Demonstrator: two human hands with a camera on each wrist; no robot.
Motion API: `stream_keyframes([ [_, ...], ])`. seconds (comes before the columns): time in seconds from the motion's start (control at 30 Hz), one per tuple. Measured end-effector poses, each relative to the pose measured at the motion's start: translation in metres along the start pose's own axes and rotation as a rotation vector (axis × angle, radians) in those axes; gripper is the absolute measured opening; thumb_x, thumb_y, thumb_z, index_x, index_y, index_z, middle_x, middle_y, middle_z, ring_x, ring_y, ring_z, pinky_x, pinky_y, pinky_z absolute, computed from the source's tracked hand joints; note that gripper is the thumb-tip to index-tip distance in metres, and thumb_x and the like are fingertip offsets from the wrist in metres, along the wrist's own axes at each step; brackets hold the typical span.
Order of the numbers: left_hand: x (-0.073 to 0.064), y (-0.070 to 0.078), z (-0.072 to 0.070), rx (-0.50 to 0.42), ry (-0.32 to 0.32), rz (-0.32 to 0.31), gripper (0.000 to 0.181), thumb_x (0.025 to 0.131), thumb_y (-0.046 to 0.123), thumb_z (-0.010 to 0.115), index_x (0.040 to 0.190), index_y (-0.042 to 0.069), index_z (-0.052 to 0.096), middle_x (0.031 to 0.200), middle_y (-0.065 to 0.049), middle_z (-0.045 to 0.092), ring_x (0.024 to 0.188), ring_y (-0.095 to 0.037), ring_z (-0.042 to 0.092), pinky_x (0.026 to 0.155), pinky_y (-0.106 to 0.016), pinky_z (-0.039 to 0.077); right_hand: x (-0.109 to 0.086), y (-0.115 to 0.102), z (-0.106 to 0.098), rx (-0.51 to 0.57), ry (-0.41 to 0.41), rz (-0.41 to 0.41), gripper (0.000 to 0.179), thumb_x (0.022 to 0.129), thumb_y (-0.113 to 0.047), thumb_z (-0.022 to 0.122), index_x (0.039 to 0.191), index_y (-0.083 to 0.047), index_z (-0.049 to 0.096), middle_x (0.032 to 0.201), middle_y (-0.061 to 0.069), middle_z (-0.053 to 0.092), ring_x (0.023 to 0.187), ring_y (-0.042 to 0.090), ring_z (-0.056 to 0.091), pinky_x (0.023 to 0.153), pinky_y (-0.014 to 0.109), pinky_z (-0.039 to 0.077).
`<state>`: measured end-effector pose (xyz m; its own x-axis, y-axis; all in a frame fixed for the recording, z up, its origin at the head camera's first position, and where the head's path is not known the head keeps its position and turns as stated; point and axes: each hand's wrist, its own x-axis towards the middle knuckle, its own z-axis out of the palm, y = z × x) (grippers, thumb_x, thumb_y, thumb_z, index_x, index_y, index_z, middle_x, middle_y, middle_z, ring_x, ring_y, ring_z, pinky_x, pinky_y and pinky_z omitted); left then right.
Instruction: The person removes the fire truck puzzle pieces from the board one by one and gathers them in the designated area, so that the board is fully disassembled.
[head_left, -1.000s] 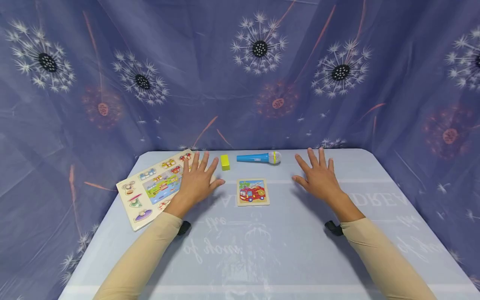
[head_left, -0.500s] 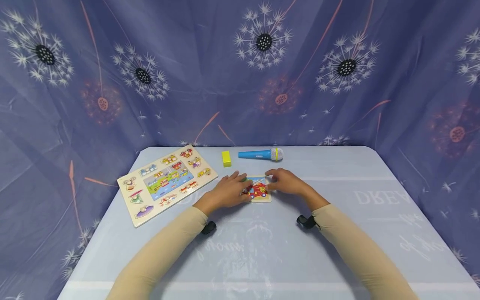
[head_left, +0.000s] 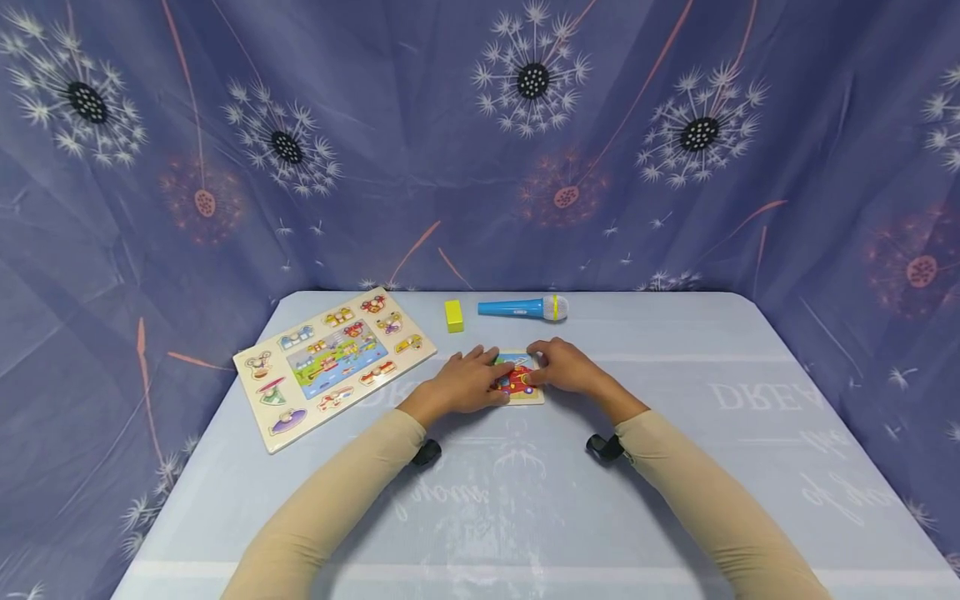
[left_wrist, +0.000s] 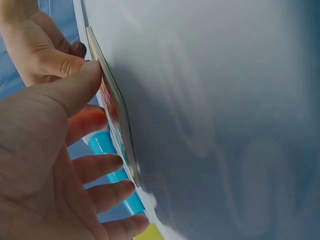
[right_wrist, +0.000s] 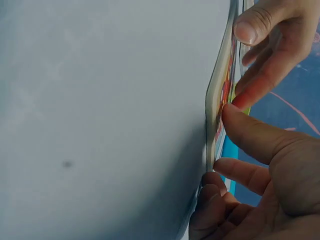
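A small square picture puzzle with a red fire engine lies at the middle of the table. My left hand rests on its left side. In the left wrist view the thumb touches the near edge of the puzzle, and the other fingers extend fairly straight over its face. From the right, my right hand grips the puzzle's side; its thumb is on the picture and its curled fingers are at the edge. The right wrist view shows this thumb and index finger on the puzzle. Both hands partly cover the picture.
A larger wooden peg puzzle board lies tilted at the left. Behind the hands are a yellow block and a blue toy microphone. A dandelion-print curtain hangs along the table's back edge.
Both hands have come inward from spread positions onto the small puzzle. Over the last half second they shifted slightly, with the right thumb further onto the picture. The puzzle itself stays in place.
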<state>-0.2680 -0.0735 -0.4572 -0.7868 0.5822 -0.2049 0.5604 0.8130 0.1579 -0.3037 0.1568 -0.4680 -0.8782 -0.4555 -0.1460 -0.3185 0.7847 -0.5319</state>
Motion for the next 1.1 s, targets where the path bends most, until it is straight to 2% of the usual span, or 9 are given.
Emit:
stream_keyframes([
  [0.23, 0.003, 0.0, 0.002, 0.009, -0.036, -0.006, 0.068, 0.1, 0.058, 0.055, 0.159, 0.03, 0.038, 0.167, -0.011, 0.029, 0.154, -0.035, 0.024, 0.118, -0.064, 0.026, 0.0, -0.005, 0.001, -0.026, 0.019, 0.034, 0.056, 0.087, -0.026, 0.081, 0.134, -0.002, 0.062, 0.102, 0.012, 0.058, 0.089, 0.023, 0.052, 0.078, 0.038, 0.045],
  [0.5, 0.005, 0.0, 0.002, 0.048, -0.042, -0.003, 0.068, 0.1, 0.059, 0.054, 0.159, 0.031, 0.037, 0.167, -0.01, 0.029, 0.154, -0.035, 0.024, 0.117, -0.064, 0.027, 0.004, -0.006, 0.0, 0.022, 0.007, 0.066, 0.049, 0.084, -0.02, 0.083, 0.125, -0.002, 0.064, 0.108, 0.014, 0.06, 0.096, 0.026, 0.054, 0.089, 0.044, 0.047],
  [0.8, 0.005, 0.001, 0.002, 0.042, -0.055, -0.011, 0.069, 0.1, 0.059, 0.053, 0.16, 0.029, 0.036, 0.167, -0.011, 0.028, 0.155, -0.033, 0.024, 0.119, -0.062, 0.027, 0.007, -0.012, -0.001, -0.074, 0.029, 0.08, 0.046, 0.082, -0.022, 0.086, 0.121, -0.003, 0.07, 0.104, 0.008, 0.063, 0.094, 0.022, 0.057, 0.088, 0.043, 0.049],
  [1.0, 0.005, 0.002, 0.001, 0.046, -0.044, -0.013, 0.069, 0.1, 0.058, 0.056, 0.16, 0.029, 0.037, 0.167, -0.011, 0.028, 0.155, -0.033, 0.024, 0.119, -0.062, 0.026, 0.01, -0.009, 0.0, -0.013, 0.037, 0.081, 0.046, 0.082, -0.02, 0.087, 0.119, -0.001, 0.068, 0.11, 0.012, 0.064, 0.101, 0.025, 0.06, 0.094, 0.046, 0.049],
  [1.1, 0.005, 0.003, 0.001, 0.039, -0.026, 0.012, 0.07, 0.099, 0.056, 0.058, 0.16, 0.028, 0.038, 0.167, -0.01, 0.028, 0.154, -0.033, 0.025, 0.119, -0.061, 0.027, 0.01, -0.006, 0.001, 0.041, 0.029, 0.092, 0.045, 0.082, -0.019, 0.087, 0.117, -0.002, 0.065, 0.111, 0.013, 0.062, 0.102, 0.026, 0.057, 0.095, 0.045, 0.047],
])
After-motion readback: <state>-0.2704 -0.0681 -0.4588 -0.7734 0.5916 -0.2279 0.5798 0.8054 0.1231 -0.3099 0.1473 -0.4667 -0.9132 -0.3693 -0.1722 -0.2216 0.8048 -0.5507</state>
